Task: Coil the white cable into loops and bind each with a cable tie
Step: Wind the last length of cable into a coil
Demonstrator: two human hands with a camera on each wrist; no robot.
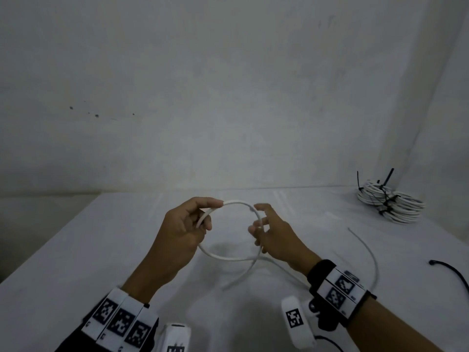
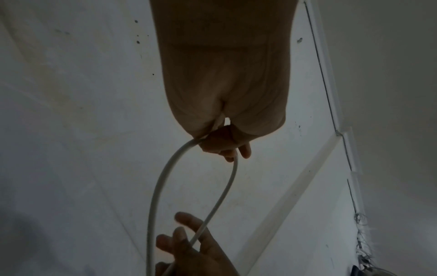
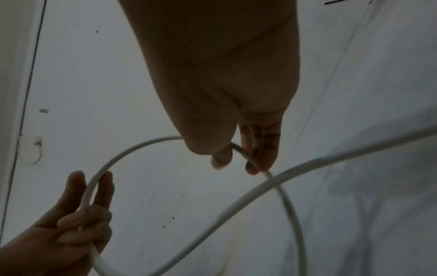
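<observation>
A white cable (image 1: 237,202) forms one round loop held above the white table (image 1: 76,250). My left hand (image 1: 200,219) grips the loop's left side, thumb and fingers curled round the cable (image 2: 163,173). My right hand (image 1: 258,224) pinches the loop's right side, where the cable (image 3: 238,148) passes between thumb and fingers. Below the hands the strands cross, and the loose tail (image 1: 370,255) trails right across the table. A black cable tie (image 1: 454,271) lies on the table at the far right.
Several bound white cable coils (image 1: 390,203) with black ties sticking up are stacked at the back right near the wall corner. A plain wall stands behind the table. Marker bands are on both wrists.
</observation>
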